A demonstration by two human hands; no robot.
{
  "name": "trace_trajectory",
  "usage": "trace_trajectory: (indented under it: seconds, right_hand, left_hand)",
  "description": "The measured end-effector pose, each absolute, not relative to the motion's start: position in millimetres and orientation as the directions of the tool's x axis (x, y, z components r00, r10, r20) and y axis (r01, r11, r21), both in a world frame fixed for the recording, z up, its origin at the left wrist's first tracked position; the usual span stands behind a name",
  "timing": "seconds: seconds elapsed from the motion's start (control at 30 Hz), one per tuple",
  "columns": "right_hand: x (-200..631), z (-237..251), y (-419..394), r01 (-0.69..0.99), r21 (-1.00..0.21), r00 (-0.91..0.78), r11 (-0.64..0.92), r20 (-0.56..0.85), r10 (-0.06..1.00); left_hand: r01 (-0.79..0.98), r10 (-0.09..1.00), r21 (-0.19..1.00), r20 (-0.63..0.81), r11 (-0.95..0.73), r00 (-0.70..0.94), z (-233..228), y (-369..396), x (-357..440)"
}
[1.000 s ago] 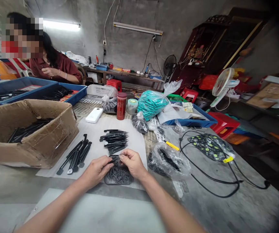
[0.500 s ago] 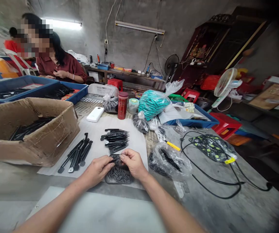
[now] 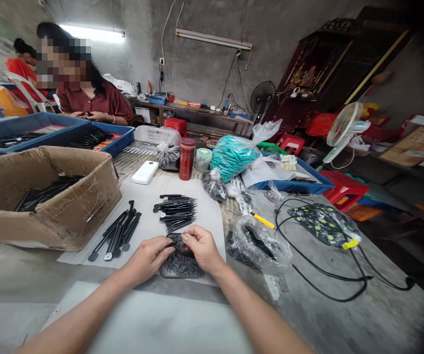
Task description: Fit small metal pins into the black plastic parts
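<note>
Small black pin-like part (image 3: 177, 240) is pinched between left hand (image 3: 148, 258) and right hand (image 3: 201, 247), fingertips together, over the shallow dark tray of tiny black pins (image 3: 181, 263) at near centre. Fitting step judged in hand; steady alignment needed next. Assembled black sticks (image 3: 175, 212) lie just beyond.

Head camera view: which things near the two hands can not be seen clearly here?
- Small black piece pinched between left hand and right hand: fingers cover it, too small to tell its shape.
- Tray of dark pins: both hands hide its near corners.
- Cardboard box: left picture edge cuts it, wall hides most contents.
- Clear bag: glare hides what is inside.
</note>
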State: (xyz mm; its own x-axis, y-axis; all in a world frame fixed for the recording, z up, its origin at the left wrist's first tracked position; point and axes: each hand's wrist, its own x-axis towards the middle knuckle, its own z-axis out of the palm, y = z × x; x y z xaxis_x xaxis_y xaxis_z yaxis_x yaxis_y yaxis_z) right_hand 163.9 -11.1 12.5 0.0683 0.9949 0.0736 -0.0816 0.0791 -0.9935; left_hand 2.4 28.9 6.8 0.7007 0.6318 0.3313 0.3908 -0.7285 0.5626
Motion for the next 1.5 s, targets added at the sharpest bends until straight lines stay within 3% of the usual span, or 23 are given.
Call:
trace_trajectory:
  seconds: [0.77, 1.0, 1.13, 1.3, 1.5]
  right_hand:
    - [157.9, 17.5, -11.9, -0.183, -0.982, 0.11, 0.039, 0.019, 0.994]
    - [155.9, 19.0, -13.3, -0.185, -0.982, 0.11, 0.038, 0.018, 0.994]
    - [155.8, 20.0, -14.3, -0.157, -0.986, 0.12, 0.051, 0.032, 0.992]
    - [154.7, 19.1, -14.3, -0.146, -0.987, 0.135, 0.059, 0.039, 0.99]
    - [154.2, 16.5, -13.0, -0.174, -0.985, 0.15, 0.016, -0.011, 0.989]
  left_hand:
    - [0.364, 0.689, 0.725, 0.208, -0.585, 0.694, 11.9, 25.8, 4.8]
    - [0.294, 0.696, 0.92, -0.033, -0.26, 0.717, 14.3, 22.7, 4.2]
    - [0.302, 0.7, 0.922, -0.049, -0.242, 0.712, 14.4, 22.0, 4.8]
    - [0.325, 0.72, 0.872, 0.044, -0.366, 0.692, 15.8, 22.1, 5.2]
    - [0.286, 0.692, 0.938, -0.077, -0.193, 0.718, 16.9, 22.0, 4.9]
